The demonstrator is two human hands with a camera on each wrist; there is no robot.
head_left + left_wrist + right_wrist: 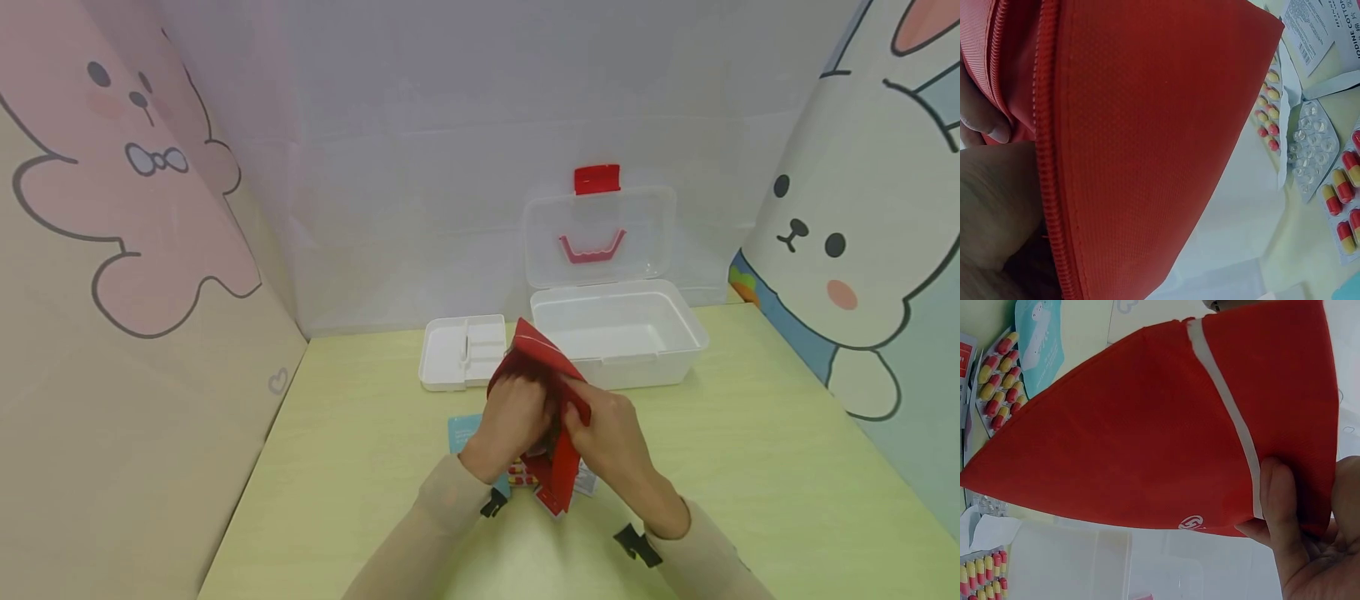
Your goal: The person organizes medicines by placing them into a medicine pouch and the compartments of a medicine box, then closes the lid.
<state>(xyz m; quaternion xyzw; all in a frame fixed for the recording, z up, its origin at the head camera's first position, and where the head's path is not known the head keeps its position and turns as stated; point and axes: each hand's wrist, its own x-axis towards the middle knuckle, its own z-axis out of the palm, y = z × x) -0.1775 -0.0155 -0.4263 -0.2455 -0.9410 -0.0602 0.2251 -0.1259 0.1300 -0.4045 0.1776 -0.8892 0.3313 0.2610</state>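
Note:
A red zippered pouch (557, 479) is held up above the table with its mouth spread. My left hand (516, 414) reaches inside it past the zipper; its fingertips are hidden there. My right hand (611, 433) grips the pouch's edge, thumb on one side and fingers on the other, as the right wrist view (1300, 519) also shows. Under and around the pouch lie a light blue packet (463, 427), blister packs of red and yellow capsules (1344, 187), a clear blister pack (1313, 144) and white printed sachets (1310, 31).
Behind the hands stands a clear plastic box (645, 371), its lid (540, 242) raised against the back wall, with a red latch and handle. Left of it sits a white compartment tray (442, 367). Printed cloth walls (187, 233) border the table.

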